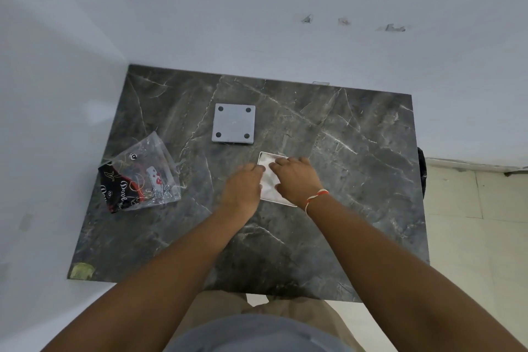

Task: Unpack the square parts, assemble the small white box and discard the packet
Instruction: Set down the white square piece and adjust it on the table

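A shiny square plate (268, 180) lies flat on the dark marble table (357, 180), mid-table. My left hand (243, 190) rests on its left edge, fingers curled down. My right hand (297, 180), with a red-and-white thread on the wrist, lies across the plate's right side and hides much of it. I cannot tell whether either hand grips the plate or only presses on it. A white square part (233, 127) with four dark round pads at its corners lies farther back, apart from both hands. The clear plastic packet (140, 177) with black-and-red print lies crumpled at the left.
White walls border the table at the back and left. A greenish patch (82, 270) marks the table's near left corner. Pale tiled floor (471, 237) shows to the right of the table, with a dark object (422, 171) at its right edge.
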